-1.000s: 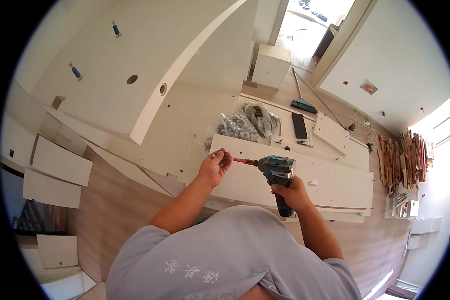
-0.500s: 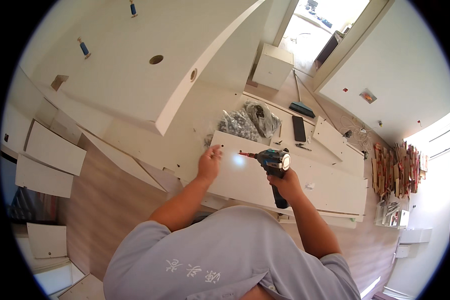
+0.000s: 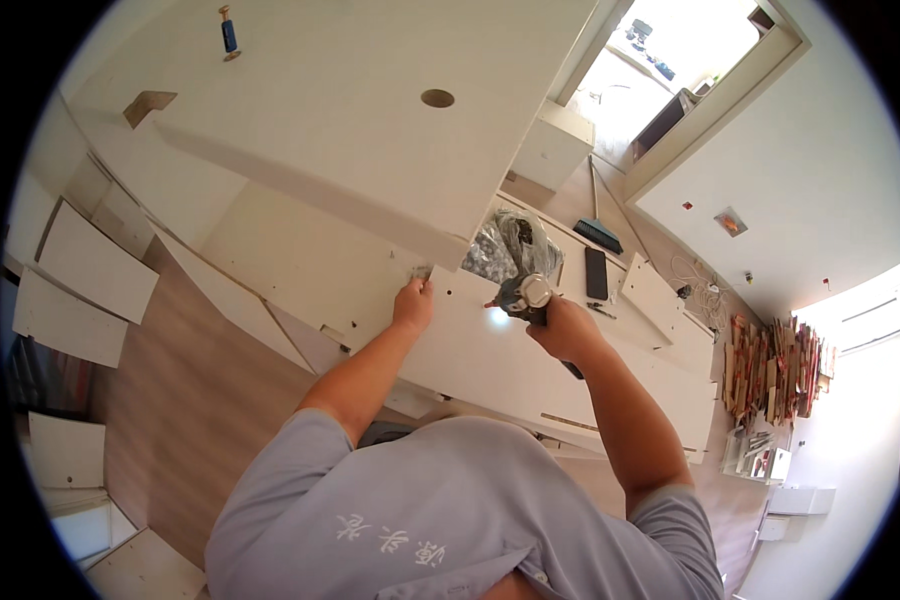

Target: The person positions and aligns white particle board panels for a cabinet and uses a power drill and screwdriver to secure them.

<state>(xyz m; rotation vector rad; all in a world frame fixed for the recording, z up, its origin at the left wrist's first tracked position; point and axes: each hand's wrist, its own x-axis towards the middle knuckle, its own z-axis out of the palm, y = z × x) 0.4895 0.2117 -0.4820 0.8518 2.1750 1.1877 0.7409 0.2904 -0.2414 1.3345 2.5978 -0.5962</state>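
My right hand [image 3: 562, 330] grips a cordless drill [image 3: 526, 296], whose red-tipped bit points left over a white board [image 3: 470, 345]. The drill's lamp throws a bright spot on that board beside the bit. At the board's left end my left hand [image 3: 413, 302] has its fingers drawn together at some small loose pieces [image 3: 420, 272]; whether it pinches one of them cannot be made out. A dark round hole shows in the board between the two hands. Just beyond the drill lie clear plastic bags of small hardware [image 3: 510, 240], partly covered by an overhanging panel.
The large white panel [image 3: 320, 120] with a round hole and a blue-and-metal fitting [image 3: 228, 34] rises over the left side. A black phone [image 3: 596, 274] and a smaller board [image 3: 650, 300] lie right of the bags. Beyond them are a broom [image 3: 598, 234] and stacked cardboard strips [image 3: 770, 370].
My left hand has moved off the board to the small pieces at its end, its fingers closing. The drill has turned so more of its back shows. My view has shifted, bringing the panel nearer.
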